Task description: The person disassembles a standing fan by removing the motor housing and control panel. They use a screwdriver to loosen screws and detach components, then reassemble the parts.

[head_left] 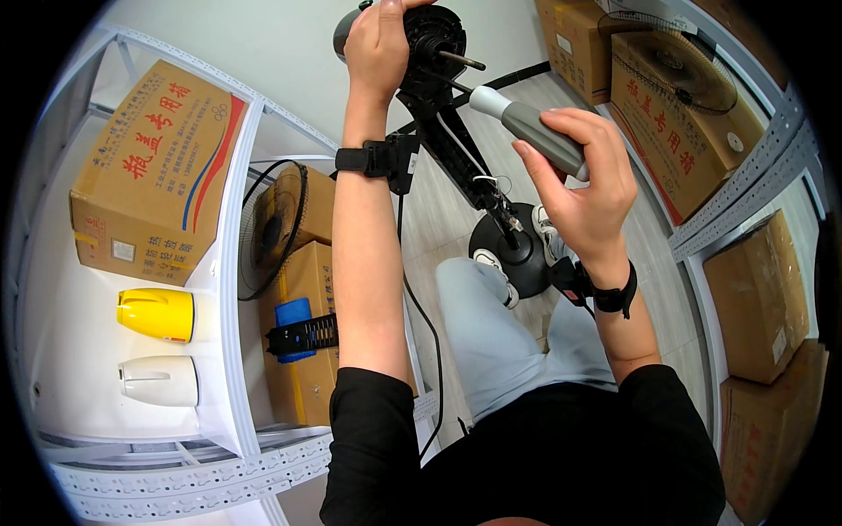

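My left hand (377, 48) grips the black motor head (434, 39) of a standing fan at the top of the head view, beside its protruding metal shaft (460, 60). My right hand (583, 184) holds the grey-and-white handle of a screwdriver (539, 131), fingers curled round it; the thin blade points up-left toward the motor head, and where its tip ends is unclear. The fan's black stand (443, 149) runs down to a round base (487, 250) between my feet, with a pale cord along it.
Metal shelving (167, 465) on the left holds cardboard boxes (162, 175), a yellow kettle (153, 311), a white kettle (158, 377) and a round wire grille (272, 228). The right shelving (737, 193) holds more boxes (750, 289) and another grille (667, 61). A black cable hangs beside my left arm.
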Tool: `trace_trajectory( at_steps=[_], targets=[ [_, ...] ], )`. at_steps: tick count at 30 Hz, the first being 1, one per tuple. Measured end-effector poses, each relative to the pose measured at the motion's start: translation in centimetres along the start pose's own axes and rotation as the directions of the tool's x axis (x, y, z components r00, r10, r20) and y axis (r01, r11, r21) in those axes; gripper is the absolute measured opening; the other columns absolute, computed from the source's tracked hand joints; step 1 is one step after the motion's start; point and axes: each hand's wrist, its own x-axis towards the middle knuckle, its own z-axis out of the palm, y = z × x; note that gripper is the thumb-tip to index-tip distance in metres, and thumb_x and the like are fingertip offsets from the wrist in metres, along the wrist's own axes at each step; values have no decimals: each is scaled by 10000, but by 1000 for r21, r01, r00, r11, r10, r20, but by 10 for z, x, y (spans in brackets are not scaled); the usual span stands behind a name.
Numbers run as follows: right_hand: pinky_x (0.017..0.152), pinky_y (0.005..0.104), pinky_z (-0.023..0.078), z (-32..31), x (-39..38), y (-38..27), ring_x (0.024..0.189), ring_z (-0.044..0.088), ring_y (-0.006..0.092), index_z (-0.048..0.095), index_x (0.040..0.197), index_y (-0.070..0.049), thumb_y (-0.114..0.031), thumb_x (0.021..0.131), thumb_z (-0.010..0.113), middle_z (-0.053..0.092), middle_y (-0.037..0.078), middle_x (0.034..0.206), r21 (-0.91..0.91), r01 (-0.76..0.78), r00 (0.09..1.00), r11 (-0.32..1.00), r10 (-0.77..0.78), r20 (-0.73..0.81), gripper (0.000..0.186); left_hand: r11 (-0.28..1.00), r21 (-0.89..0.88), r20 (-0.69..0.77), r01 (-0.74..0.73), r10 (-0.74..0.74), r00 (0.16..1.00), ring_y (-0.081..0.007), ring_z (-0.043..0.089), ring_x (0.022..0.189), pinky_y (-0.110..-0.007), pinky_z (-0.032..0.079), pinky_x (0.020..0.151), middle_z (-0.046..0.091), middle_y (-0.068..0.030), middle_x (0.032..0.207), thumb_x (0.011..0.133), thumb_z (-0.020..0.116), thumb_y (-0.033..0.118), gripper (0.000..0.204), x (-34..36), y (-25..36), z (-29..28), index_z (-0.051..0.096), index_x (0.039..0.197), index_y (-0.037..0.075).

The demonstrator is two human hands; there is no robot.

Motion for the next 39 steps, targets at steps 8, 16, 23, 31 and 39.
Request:
trace_trajectory(
  at_steps=[8,16,23,31,39],
  targets=[
    [771,329,546,2,1,0,896,676,251,691,1033,-25,-38,730,872,703,127,1026,14,39,999,999,-39,4,353,1000,1,-6,-1,1,1000,-224,691,930,-327,534,875,739,-162,1008,1099,297,246,531,0,-1,0,730,1057,-60],
    [704,336,546,-3,4,-3,861,657,227,712,1018,-59,-58,756,859,664,84,1076,-29,62,991,998,-58,120,300,999,-26,-1,37,-37,999,-222,694,918,-325,538,866,741,-157,985,1098,299,265,541,-1,1,0,730,1058,-59],
    [744,361,528,-11,22,4,948,634,269,718,892,-69,28,721,781,664,65,1098,-75,415,892,907,-389,228,207,999,-23,-3,38,-38,999,-223,696,917,-329,540,865,742,-159,984,1101,294,277,550,0,-3,-2,728,1064,-59],
    [764,364,540,-8,21,5,943,626,277,700,1025,-105,25,742,719,649,68,1072,-64,286,951,956,-274,146,312,1000,-4,-16,17,-17,1000,-228,701,905,-329,541,861,747,-155,967,1100,293,280,555,1,-3,0,732,1058,-57],
    [592,330,524,-14,17,1,686,664,239,673,1064,-57,-277,834,817,691,81,895,-183,112,984,977,-84,155,349,999,-26,-5,41,-41,999,-223,702,896,-326,542,859,747,-157,964,1102,292,282,557,1,-1,1,729,1059,-60]
  ],
)
